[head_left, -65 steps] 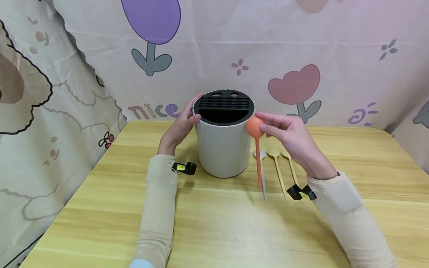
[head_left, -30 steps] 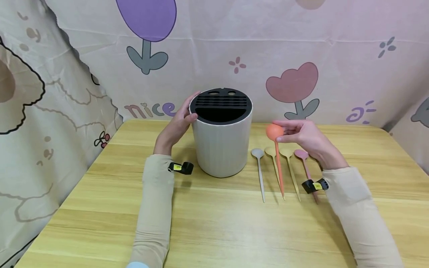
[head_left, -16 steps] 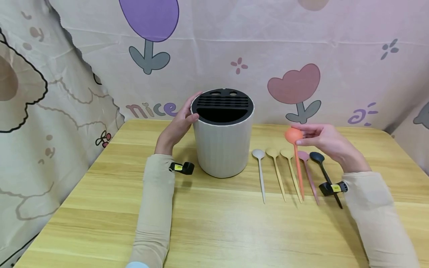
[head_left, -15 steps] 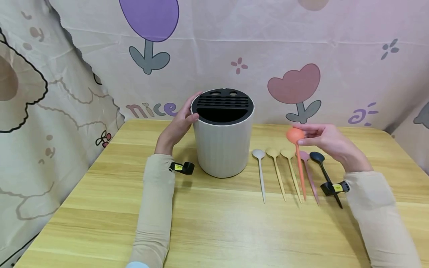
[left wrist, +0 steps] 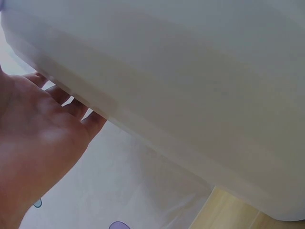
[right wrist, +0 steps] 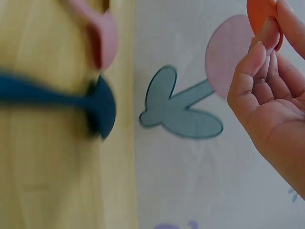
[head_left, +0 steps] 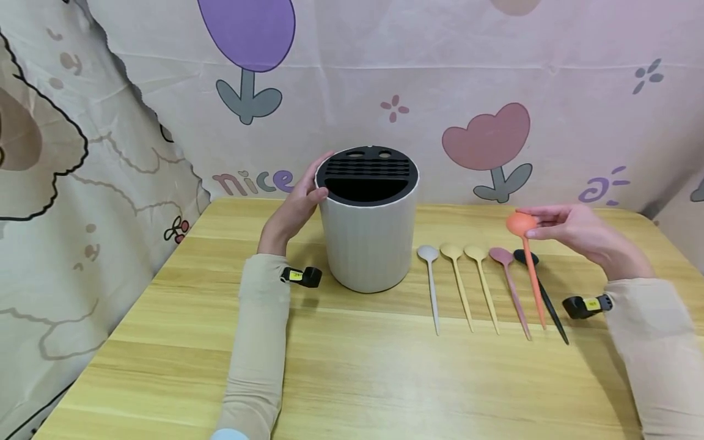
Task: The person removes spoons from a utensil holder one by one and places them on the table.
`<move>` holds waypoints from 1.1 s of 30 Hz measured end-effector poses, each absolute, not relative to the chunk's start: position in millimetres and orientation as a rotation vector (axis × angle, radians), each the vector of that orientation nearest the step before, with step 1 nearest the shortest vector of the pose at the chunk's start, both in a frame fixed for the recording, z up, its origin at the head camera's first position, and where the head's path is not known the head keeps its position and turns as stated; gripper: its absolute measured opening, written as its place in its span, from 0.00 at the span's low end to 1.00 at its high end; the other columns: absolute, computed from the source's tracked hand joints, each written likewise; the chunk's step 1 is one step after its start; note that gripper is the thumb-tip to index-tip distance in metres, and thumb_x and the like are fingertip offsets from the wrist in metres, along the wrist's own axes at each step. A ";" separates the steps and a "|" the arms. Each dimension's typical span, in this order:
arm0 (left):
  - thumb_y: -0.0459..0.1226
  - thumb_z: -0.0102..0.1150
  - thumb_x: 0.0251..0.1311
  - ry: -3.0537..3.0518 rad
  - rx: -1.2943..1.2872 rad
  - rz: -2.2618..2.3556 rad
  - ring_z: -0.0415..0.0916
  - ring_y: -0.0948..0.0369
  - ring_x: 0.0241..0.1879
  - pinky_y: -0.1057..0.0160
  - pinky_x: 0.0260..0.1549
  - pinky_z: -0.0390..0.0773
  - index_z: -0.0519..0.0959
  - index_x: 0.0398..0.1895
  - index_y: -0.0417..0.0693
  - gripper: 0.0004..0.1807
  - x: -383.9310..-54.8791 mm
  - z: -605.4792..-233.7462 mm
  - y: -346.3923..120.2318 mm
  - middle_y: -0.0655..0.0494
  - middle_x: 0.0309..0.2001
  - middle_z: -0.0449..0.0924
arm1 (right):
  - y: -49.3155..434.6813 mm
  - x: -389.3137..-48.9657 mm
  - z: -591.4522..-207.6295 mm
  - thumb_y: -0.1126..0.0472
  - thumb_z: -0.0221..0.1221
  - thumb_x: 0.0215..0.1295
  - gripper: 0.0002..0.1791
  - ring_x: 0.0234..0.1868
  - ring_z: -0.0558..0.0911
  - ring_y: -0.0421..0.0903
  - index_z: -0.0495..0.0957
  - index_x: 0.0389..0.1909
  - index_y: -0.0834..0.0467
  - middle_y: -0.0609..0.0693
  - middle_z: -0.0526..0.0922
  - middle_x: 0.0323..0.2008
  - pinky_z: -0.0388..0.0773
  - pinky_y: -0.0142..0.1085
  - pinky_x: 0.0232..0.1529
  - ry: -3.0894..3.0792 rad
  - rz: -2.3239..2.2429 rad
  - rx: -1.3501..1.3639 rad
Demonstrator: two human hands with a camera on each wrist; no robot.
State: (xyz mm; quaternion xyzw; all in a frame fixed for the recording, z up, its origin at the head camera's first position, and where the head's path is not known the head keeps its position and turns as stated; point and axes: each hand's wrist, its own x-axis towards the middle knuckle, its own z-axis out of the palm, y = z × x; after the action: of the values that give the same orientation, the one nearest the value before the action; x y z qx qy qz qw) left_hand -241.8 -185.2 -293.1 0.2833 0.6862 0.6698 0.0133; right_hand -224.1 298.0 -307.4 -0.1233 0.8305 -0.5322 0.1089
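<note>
My left hand [head_left: 294,211] holds the left side of a white ribbed utensil holder [head_left: 368,253], its thumb near the front rim and its fingers reaching behind. In the left wrist view the fingertips are partly hidden by the wall. The holder's black top has slots, two small holes and a wide half-round opening. My right hand [head_left: 588,235] pinches an orange spoon [head_left: 520,224] by its bowl, the handle hanging down over the table. Below it lie a pink spoon [head_left: 502,256] and a dark blue spoon [head_left: 528,256], which the orange handle partly crosses in view.
Left of the pink spoon lie a pale grey spoon [head_left: 428,253] and two yellow spoons, a left one [head_left: 451,251] and a right one [head_left: 476,252]. All rest on a wooden table [head_left: 352,366]. A patterned cloth [head_left: 352,91] hangs behind.
My right hand has carried the orange spoon rightward, from beside the holder, past the grey, yellow and pink spoons, to the dark blue one. The left hand stays on the holder.
</note>
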 end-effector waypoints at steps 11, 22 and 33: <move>0.72 0.66 0.35 2.125 0.879 2.107 0.49 0.51 0.70 0.52 0.69 0.49 0.43 0.76 0.43 0.72 -242.4 -293.1 -186.9 0.44 0.73 0.47 | 339.0 -226.5 -321.3 0.75 0.59 0.63 0.26 0.43 0.80 0.32 0.82 0.47 0.38 0.38 0.85 0.41 0.73 0.22 0.42 2.418 -1.537 -0.347; 0.73 0.65 0.35 2.121 0.893 2.086 0.50 0.51 0.69 0.52 0.69 0.51 0.43 0.76 0.43 0.72 -241.7 -294.9 -180.7 0.43 0.73 0.49 | 347.8 -221.4 -335.0 0.75 0.58 0.64 0.26 0.43 0.81 0.35 0.82 0.50 0.40 0.42 0.85 0.42 0.76 0.25 0.43 2.347 -1.558 -0.343; 0.73 0.64 0.35 2.151 0.873 2.085 0.51 0.51 0.69 0.51 0.69 0.50 0.44 0.76 0.43 0.72 -241.4 -294.2 -184.0 0.43 0.72 0.50 | 371.2 -236.6 -344.2 0.71 0.58 0.65 0.25 0.45 0.78 0.30 0.75 0.48 0.33 0.34 0.82 0.44 0.75 0.25 0.43 2.388 -1.358 -0.360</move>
State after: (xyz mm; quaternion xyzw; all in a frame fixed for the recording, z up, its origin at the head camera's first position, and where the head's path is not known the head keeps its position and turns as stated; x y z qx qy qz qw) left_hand -241.4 -184.0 -294.2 0.2798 0.6894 0.6680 0.0107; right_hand -236.6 371.2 -344.2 -0.1277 0.8471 -0.4819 0.1842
